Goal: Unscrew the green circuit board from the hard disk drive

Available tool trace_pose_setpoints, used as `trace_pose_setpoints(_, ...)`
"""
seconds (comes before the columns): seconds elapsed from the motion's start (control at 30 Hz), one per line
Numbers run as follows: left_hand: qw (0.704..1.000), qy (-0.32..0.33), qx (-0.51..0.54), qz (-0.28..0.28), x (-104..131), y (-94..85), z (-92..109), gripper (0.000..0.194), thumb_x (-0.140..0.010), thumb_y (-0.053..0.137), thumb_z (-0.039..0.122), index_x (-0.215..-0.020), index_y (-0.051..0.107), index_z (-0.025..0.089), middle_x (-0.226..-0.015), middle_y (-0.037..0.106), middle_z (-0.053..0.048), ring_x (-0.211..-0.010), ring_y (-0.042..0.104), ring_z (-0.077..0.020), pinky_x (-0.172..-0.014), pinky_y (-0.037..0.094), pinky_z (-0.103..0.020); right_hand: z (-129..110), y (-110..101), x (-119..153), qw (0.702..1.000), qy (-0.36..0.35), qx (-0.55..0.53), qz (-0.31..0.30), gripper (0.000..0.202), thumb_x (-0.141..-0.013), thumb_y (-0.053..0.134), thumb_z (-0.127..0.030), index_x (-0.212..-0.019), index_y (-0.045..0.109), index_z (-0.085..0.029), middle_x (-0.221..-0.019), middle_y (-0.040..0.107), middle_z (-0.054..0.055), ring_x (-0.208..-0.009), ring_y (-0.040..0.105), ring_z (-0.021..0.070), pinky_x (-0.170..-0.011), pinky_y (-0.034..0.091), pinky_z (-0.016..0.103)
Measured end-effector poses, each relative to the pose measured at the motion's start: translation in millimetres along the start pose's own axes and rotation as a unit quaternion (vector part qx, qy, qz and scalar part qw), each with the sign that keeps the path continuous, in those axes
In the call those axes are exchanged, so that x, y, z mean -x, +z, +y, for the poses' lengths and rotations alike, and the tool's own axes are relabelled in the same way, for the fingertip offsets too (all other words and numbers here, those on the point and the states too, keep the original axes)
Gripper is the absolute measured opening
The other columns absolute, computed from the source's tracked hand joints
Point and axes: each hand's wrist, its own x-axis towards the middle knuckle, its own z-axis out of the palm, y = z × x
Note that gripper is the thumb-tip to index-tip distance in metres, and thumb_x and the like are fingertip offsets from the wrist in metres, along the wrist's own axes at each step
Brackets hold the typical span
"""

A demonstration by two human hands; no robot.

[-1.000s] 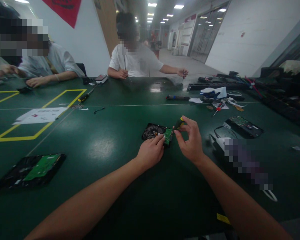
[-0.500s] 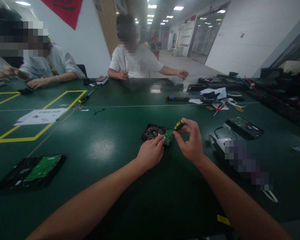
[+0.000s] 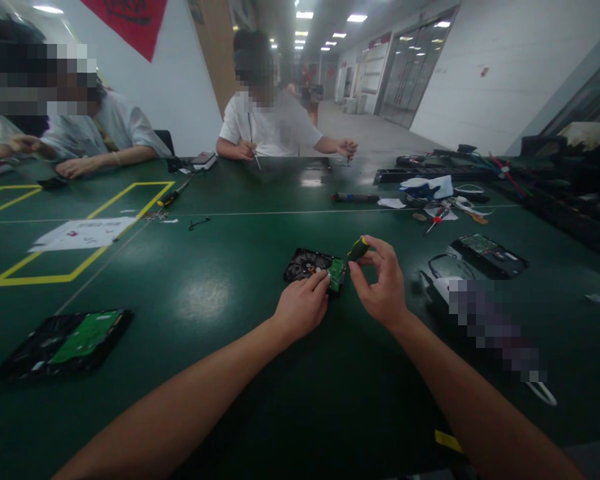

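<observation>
A hard drive [image 3: 300, 262] lies on the green table in front of me, its dark metal side and green circuit board [image 3: 336, 272] facing up. My left hand [image 3: 304, 301] presses its fingers onto the near edge and board, holding the drive in place. My right hand [image 3: 383, 277] pinches a black and yellow screwdriver [image 3: 359, 249] between thumb and fingers. The screwdriver's handle leans up to the right, over the right end of the drive. Its tip is too small to make out against the board.
Another hard drive [image 3: 75, 341] lies at the left; a third [image 3: 490, 255] is at the right, near a partly blurred pouch-like object [image 3: 490, 320]. Beyond are a second screwdriver [image 3: 173, 195], a paper sheet [image 3: 83, 232] and cables [image 3: 473, 203]. Two co-workers [image 3: 273, 127] [image 3: 110, 127] sit across the table.
The screwdriver handle has turned in my right fingers, showing less yellow now. My left hand and the drive stay put. Across the table, a co-worker's hand has moved left.
</observation>
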Motion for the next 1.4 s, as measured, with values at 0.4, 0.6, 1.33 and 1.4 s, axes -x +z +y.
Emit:
trace_pose_setpoints(0.4, 1.000, 0.000, 0.003, -0.005, 0.1, -0.5, 0.0, 0.044, -0.102, 0.051, 0.024, -0.144, 0.058, 0.013, -0.151, 0.060, -0.017, -0.123, 0.069, -0.0315, -0.101, 0.060, -0.047, 3.5, 1.5, 1.0, 1.000, -0.008, 0.005, 0.013, 0.067, -0.092, 0.071, -0.017, -0.150, 0.044, -0.035, -0.144, 0.052, 0.011, -0.103, 0.070, 0.0230, -0.083, 0.069, 0.045)
trace_pose_setpoints(0.6, 1.000, -0.003, 0.000, -0.004, 0.5, 0.1, 0.3, 0.045, -0.102, 0.052, 0.025, -0.145, 0.057, 0.014, -0.151, 0.060, -0.016, -0.122, 0.069, -0.0313, -0.101, 0.060, -0.047, 0.9, 0.7, -0.2, 1.000, -0.003, 0.009, 0.012, 0.065, -0.093, 0.069, -0.017, -0.150, 0.043, -0.036, -0.143, 0.053, 0.011, -0.103, 0.071, 0.0233, -0.083, 0.068, 0.046)
trace_pose_setpoints(1.33, 1.000, -0.003, 0.003, -0.005, -0.2, -1.7, 1.4, 0.044, -0.101, 0.052, 0.024, -0.144, 0.058, 0.014, -0.149, 0.061, -0.016, -0.121, 0.070, -0.0317, -0.100, 0.061, -0.048, -3.0, -3.3, -3.1, 0.999, -0.014, 0.046, 0.006, 0.064, -0.093, 0.070, -0.019, -0.150, 0.045, -0.036, -0.136, 0.055, 0.010, -0.095, 0.068, 0.0219, -0.080, 0.068, 0.046)
trace_pose_setpoints(1.4, 1.000, -0.004, 0.001, -0.005, -0.1, -1.5, 1.3, 0.044, -0.101, 0.052, 0.025, -0.144, 0.058, 0.014, -0.150, 0.061, -0.016, -0.120, 0.070, -0.0314, -0.100, 0.061, -0.048, -2.1, -2.8, -2.6, 0.999, -0.015, 0.040, 0.007, 0.066, -0.093, 0.071, -0.019, -0.150, 0.044, -0.037, -0.137, 0.055, 0.010, -0.096, 0.069, 0.0223, -0.081, 0.069, 0.047)
